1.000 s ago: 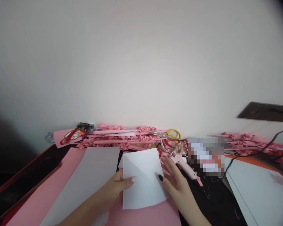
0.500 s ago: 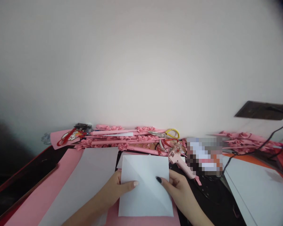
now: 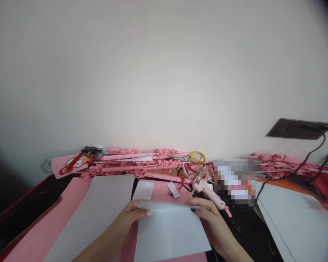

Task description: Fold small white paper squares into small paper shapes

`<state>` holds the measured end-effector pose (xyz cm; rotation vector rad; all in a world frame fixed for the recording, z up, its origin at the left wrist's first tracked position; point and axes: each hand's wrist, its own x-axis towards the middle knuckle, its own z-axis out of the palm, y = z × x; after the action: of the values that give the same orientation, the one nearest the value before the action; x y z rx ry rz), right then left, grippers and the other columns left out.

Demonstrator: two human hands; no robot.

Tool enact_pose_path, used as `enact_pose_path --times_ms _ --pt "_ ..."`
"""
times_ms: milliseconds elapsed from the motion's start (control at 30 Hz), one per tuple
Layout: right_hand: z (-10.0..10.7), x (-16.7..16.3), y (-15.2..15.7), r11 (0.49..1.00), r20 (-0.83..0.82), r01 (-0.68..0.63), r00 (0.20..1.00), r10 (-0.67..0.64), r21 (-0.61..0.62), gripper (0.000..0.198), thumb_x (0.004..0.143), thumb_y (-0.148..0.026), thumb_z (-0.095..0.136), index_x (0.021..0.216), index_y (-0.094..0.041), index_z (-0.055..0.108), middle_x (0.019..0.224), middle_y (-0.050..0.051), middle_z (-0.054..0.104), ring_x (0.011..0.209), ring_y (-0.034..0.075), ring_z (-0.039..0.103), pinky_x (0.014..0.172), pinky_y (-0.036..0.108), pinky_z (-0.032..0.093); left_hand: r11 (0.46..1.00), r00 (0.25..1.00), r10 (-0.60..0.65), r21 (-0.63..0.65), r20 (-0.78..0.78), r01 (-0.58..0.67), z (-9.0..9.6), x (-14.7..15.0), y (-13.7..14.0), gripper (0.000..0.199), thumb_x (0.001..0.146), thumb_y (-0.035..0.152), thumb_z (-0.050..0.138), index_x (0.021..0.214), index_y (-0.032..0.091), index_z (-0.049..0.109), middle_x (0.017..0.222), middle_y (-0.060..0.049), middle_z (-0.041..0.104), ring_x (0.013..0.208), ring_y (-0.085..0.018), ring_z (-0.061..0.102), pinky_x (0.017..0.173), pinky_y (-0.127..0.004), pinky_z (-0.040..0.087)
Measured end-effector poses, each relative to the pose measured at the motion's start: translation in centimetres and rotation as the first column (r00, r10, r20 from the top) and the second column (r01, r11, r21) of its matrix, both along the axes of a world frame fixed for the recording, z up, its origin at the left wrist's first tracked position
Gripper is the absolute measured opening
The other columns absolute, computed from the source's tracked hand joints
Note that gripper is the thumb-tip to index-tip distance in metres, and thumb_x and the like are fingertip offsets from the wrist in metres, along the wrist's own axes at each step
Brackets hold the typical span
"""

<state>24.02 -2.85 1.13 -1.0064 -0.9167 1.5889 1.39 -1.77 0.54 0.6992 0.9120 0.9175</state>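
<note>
The creased white sheet is held toward the near edge of the surface, midway between left and right, over a pink sheet. Both hands have a closed grip on it: the left hand pinches near its far left corner and the right hand near its far right corner, thumbs on the upper face. The far edge is blurred, so I cannot tell whether it is folded over or merely bowed.

This looks like lining up or bending that edge. To do it well, the two thumbs should sit level and press equally, since a harder pull on one side would skew the paper. The faint crease down the middle makes a good guide for keeping both halves even. A light pinch should spare the paper stray dents, and any crease is best pressed from the centre outward against something flat.

Just beyond lie two small white pieces, the left piece and the right piece; keeping them from under the paper would avoid bumps. The glue gun lies near the right hand, so that elbow room matters. Scissors and pink paper flowers line the surface's far edge.
</note>
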Motion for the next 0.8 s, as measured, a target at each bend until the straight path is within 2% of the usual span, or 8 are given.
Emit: enact_pose_path --times_ms 100,167,300,433,500,600,667,800 --pt "-0.1 0.2 0.0 0.998 -0.067 0.050 0.996 -0.052 -0.033 0.021 0.067 -0.033 0.060 0.063 -0.014 0.066 0.063 0.005 0.062 0.058 0.015 0.054 0.056 0.025 0.041 0.997 0.996 0.077 -0.028 0.042 -0.076 -0.3 -0.3 0.0 0.011 0.053 0.019 0.059 0.062 0.016 0.066 0.073 -0.004 0.069 0.073 -0.023 0.062 0.062 -0.028 0.046" --pt "-0.1 0.0 0.0 1.000 -0.018 0.015 1.000 -0.015 -0.023 0.026 0.069 -0.038 0.061 0.061 -0.013 0.065 0.056 0.002 0.058 0.053 0.013 0.051 0.052 0.024 0.039 0.996 0.996 0.074 -0.063 0.058 -0.070 -0.6 -0.3 0.0 0.009 0.054 0.020 0.056 0.058 0.016 0.063 0.061 -0.003 0.066 0.066 -0.022 0.061 0.058 -0.029 0.045" --pt "0.3 -0.8 -0.1 0.996 0.169 -0.090 0.982 0.090 -0.006 0.037 0.072 -0.049 0.060 0.080 -0.013 0.068 0.067 0.004 0.062 0.059 0.015 0.054 0.054 0.023 0.039 1.000 0.995 -0.008 -0.020 -0.103 0.006 -0.8 0.4 0.0 0.012 0.060 0.021 0.061 0.068 0.014 0.065 0.053 0.000 0.062 0.057 -0.019 0.059 0.055 -0.026 0.042" --pt "0.3 -1.1 -0.4 0.981 -0.060 -0.172 0.984 0.167 -0.085 0.049 0.079 -0.057 0.045 0.098 -0.016 0.065 0.090 0.008 0.066 0.085 0.022 0.059 0.076 0.031 0.042 0.998 0.995 -0.003 0.059 -0.101 0.009 -0.6 0.6 0.0 0.018 0.067 0.028 0.062 0.079 0.015 0.067 0.061 -0.001 0.065 0.059 -0.017 0.059 0.056 -0.024 0.041" --pt "0.3 -1.0 -0.4 0.969 -0.134 -0.215 0.971 0.199 -0.119 0.045 0.081 -0.053 0.046 0.102 -0.017 0.063 0.094 0.008 0.065 0.087 0.022 0.059 0.076 0.032 0.043 0.996 0.998 0.015 0.085 -0.062 -0.009 -0.4 0.4 0.2 0.016 0.071 0.028 0.060 0.081 0.017 0.067 0.065 -0.001 0.067 0.062 -0.016 0.060 0.057 -0.023 0.042" --pt "0.4 -0.6 -0.4 0.962 -0.056 -0.216 0.976 0.210 -0.166 0.036 0.079 -0.043 0.055 0.106 -0.019 0.061 0.096 0.007 0.064 0.081 0.019 0.059 0.066 0.027 0.045 0.985 0.997 0.045 0.168 -0.062 -0.034 -0.3 -0.1 0.4 0.010 0.071 0.022 0.058 0.074 0.018 0.067 0.083 -0.002 0.069 0.081 -0.019 0.062 0.065 -0.023 0.043" --pt "0.6 -0.4 -0.5 0.957 0.023 -0.233 0.970 0.241 -0.175 0.038 0.072 -0.037 0.065 0.106 -0.019 0.061 0.096 0.007 0.064 0.079 0.018 0.059 0.064 0.025 0.044 0.968 0.996 0.039 0.248 -0.086 -0.016 -0.4 -0.4 0.6 0.009 0.069 0.017 0.058 0.067 0.018 0.067 0.097 -0.004 0.067 0.098 -0.022 0.057 0.074 -0.025 0.043" --pt "0.9 -0.4 -0.6 0.932 0.102 -0.336 0.931 0.350 -0.134 0.045 0.061 -0.031 0.075 0.101 -0.014 0.063 0.094 0.008 0.065 0.084 0.019 0.059 0.072 0.025 0.042 0.952 0.993 0.006 0.304 -0.114 0.029 -0.9 -0.5 0.9 0.012 0.071 0.023 0.060 0.063 0.019 0.068 0.101 -0.006 0.066 0.100 -0.025 0.056 0.072 -0.028 0.044"
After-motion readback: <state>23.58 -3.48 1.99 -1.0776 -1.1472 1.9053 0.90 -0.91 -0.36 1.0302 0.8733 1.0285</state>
